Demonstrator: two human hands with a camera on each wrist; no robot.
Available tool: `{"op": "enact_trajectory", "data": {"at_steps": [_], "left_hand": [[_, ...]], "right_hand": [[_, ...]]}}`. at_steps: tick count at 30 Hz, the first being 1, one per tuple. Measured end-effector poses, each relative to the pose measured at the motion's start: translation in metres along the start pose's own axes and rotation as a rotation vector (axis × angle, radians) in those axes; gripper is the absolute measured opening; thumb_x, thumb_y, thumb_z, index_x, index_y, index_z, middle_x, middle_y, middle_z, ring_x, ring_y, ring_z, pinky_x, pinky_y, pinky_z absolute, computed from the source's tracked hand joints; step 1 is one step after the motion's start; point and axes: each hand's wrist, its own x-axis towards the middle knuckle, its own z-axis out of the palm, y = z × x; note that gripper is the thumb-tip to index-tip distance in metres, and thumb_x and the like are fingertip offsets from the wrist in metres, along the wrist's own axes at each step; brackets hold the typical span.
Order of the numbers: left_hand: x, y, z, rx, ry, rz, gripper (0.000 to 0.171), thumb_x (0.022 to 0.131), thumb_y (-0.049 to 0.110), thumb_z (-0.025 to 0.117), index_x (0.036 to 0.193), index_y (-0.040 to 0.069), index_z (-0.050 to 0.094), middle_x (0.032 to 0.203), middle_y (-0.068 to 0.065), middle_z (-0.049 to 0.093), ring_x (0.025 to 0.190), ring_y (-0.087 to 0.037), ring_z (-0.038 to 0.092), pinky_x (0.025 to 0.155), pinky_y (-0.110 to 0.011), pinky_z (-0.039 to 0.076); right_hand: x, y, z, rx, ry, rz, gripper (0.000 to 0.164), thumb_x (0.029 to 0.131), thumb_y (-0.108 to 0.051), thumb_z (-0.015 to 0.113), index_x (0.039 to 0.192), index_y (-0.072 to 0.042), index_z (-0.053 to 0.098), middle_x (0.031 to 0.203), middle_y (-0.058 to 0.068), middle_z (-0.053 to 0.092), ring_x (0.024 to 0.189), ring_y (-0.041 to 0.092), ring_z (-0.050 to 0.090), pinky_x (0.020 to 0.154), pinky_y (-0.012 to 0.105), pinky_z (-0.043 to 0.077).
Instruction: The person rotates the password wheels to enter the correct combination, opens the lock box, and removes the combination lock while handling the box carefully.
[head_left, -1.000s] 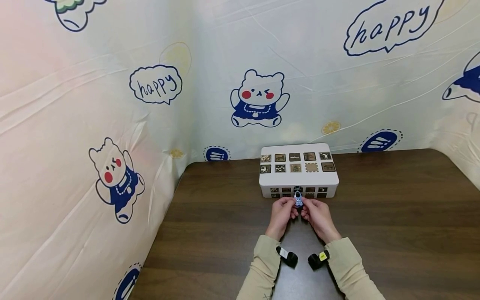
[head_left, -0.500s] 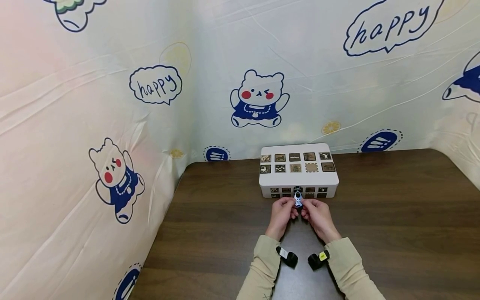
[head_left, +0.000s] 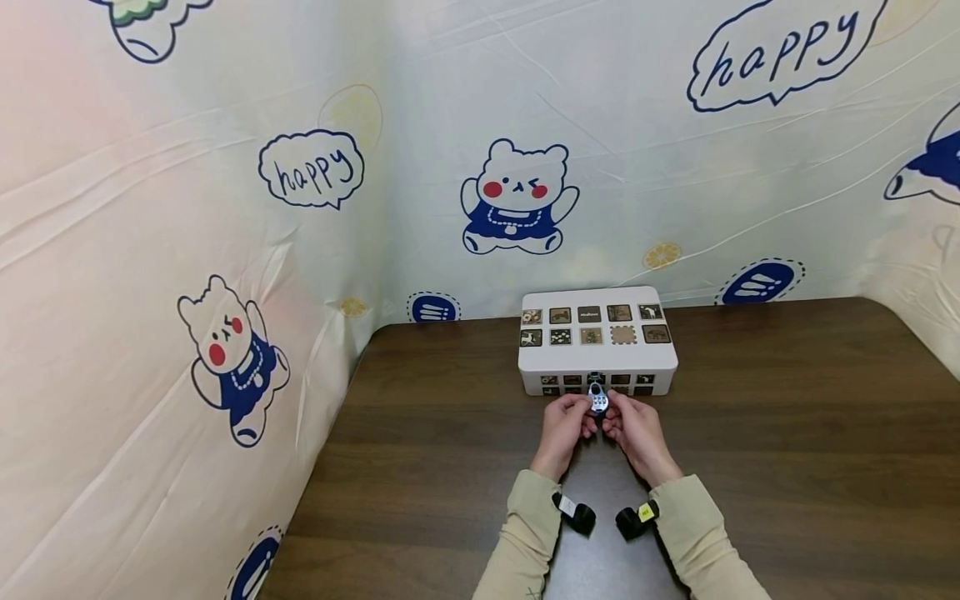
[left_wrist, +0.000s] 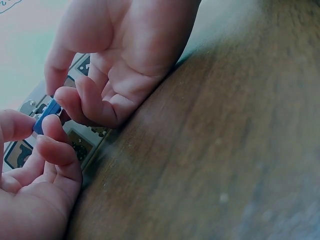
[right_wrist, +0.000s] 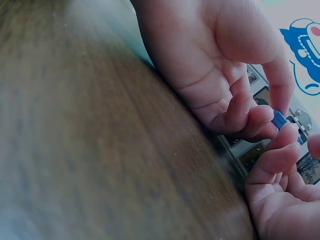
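Left hand (head_left: 562,427) and right hand (head_left: 633,429) close together, both pinching a little blue lock (head_left: 598,402), right at the front of a white box (head_left: 597,357), brown table (head_left: 427,467) below

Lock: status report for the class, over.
Left hand pinches lock. Right hand at its edge, grip unclear. Lock at box front. No obstruction seen.

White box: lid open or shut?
Shut. In the head view the lid lies flat on the white box, no gap showing. Padlock between left hand and right hand: locked or not, cannot tell.
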Motion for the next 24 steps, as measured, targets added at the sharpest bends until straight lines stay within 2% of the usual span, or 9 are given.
{"op": "enact_trajectory", "data": {"at_steps": [6, 9, 19, 24], "left_hand": [[-0.0001, 0.0008, 0.0000, -0.004, -0.003, 0.002, 0.015, 0.090, 0.010, 0.058, 0.096, -0.002, 0.065, 0.069, -0.001, 0.059, 0.051, -0.006, 0.052, 0.047, -0.018, 0.043], [0.0000, 0.0011, 0.0001, -0.006, -0.002, 0.000, 0.015, 0.090, 0.010, 0.058, 0.095, -0.002, 0.065, 0.069, -0.001, 0.060, 0.051, -0.006, 0.052, 0.047, -0.018, 0.043], [0.0000, 0.0011, 0.0002, -0.016, -0.003, 0.002, 0.014, 0.090, 0.009, 0.058, 0.095, -0.002, 0.065, 0.068, 0.000, 0.060, 0.050, -0.006, 0.052, 0.047, -0.017, 0.043], [-0.0003, 0.0013, 0.0003, -0.009, -0.002, 0.001, 0.015, 0.090, 0.010, 0.058, 0.095, -0.001, 0.065, 0.068, 0.001, 0.059, 0.051, -0.006, 0.052, 0.047, -0.018, 0.043]], "right_hand": [[-0.0002, 0.0003, 0.0000, -0.039, -0.013, -0.002, 0.025, 0.100, -0.021, 0.048, 0.111, 0.001, 0.054, 0.069, -0.004, 0.052, 0.056, 0.005, 0.052, 0.051, 0.015, 0.044], [0.0001, 0.0004, 0.0002, -0.064, -0.014, -0.006, 0.028, 0.100, -0.022, 0.048, 0.113, 0.002, 0.054, 0.070, -0.005, 0.052, 0.056, 0.004, 0.052, 0.051, 0.015, 0.045], [0.0004, 0.0018, 0.0011, -0.098, -0.005, -0.019, 0.023, 0.098, -0.024, 0.055, 0.093, -0.002, 0.056, 0.070, -0.003, 0.053, 0.056, 0.006, 0.053, 0.052, 0.016, 0.046], [0.0001, 0.0018, 0.0011, -0.110, -0.001, -0.020, 0.023, 0.097, -0.025, 0.056, 0.091, -0.003, 0.056, 0.070, -0.003, 0.053, 0.057, 0.006, 0.053, 0.052, 0.017, 0.046]]}}
